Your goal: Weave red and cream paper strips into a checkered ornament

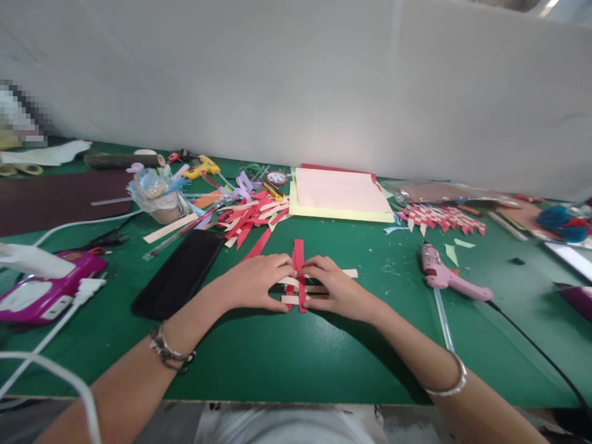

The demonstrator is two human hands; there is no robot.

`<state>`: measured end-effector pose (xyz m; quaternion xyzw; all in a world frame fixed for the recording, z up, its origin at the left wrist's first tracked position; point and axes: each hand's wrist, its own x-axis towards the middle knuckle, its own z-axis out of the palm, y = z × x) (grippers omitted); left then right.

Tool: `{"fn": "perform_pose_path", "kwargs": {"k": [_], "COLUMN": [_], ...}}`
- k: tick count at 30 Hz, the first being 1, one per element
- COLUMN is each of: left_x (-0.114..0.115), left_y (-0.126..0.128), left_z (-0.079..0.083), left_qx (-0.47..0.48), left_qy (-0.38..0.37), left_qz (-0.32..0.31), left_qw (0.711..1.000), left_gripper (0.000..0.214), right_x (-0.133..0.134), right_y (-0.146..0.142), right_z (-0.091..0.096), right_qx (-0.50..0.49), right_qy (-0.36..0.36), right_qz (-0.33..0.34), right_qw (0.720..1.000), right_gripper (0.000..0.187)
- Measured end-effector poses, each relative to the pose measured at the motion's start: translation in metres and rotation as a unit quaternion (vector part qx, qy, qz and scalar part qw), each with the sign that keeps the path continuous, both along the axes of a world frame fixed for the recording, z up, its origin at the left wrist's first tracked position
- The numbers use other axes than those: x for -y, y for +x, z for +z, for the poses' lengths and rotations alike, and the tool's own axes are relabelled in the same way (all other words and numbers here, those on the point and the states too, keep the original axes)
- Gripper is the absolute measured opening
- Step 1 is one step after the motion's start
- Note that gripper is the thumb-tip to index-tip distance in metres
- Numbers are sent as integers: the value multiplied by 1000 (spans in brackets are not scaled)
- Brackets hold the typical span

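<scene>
Where your hands meet on the green counter lies the paper weave: red strips run near-to-far, cream strips left-to-right. Your left hand pinches its left edge, your right hand its right edge. Both grips are closed on it, equally near.

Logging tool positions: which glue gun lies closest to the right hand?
The pink glue gun, on the green mat just right of the right hand, which holds the woven strips. The yellow glue gun lies far back, beyond the red strip pile.

Matt paper strips — smooth (slightly glossy) mat
</scene>
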<state>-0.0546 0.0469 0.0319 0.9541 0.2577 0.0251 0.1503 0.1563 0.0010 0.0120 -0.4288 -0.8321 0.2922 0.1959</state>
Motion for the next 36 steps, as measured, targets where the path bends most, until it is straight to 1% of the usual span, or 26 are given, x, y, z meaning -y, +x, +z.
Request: {"fn": "perform_pose_path", "kwargs": {"k": [2, 5, 8, 10, 14, 17, 23, 29, 33, 36], "left_x": [0, 0, -1, -2, -3, -2, 0, 1, 1, 1], "left_y": [1, 1, 0, -1, -1, 1, 2, 5, 6, 5], "left_z": [1, 3, 2, 1, -1, -1, -3, -3, -2, -2], "left_qx": [-8, -20, -16, -11, -8, -7, -3, -18, -22, -17], "left_qy": [-4, -11, -24, -32, -33, -24, -9, 7, 23, 23], "left_qz": [0, 0, -4, -6, -6, -4, -1, 9, 9, 7], "left_qw": [1000, 1000, 1000, 999, 999, 1000, 1000, 1000, 999, 1000], "left_gripper": [43, 42, 46, 46, 44, 46, 48, 44, 44, 42], "right_x": [-2, -4, -3, -2, 1, 1, 2, 5, 4, 4], "right_y": [-1, 1, 4, 5, 6, 5, 2, -1, 0, 4], "right_z": [-1, -3, -5, -6, -4, -1, 0, -2, 2, 7], "right_qx": [17, 26, 32, 28, 33, 39, 78, 86, 81, 86], "right_qy": [21, 41, 47, 43, 34, 35, 69, 67, 67, 78], "right_qz": [2, 14, 29, 28, 11, 15, 1, -2, 6, 6], "right_qw": [1000, 999, 998, 998, 999, 999, 995, 994, 994, 993], "right_gripper": [38, 50, 61, 62, 57, 52, 38, 37, 37, 28]}}
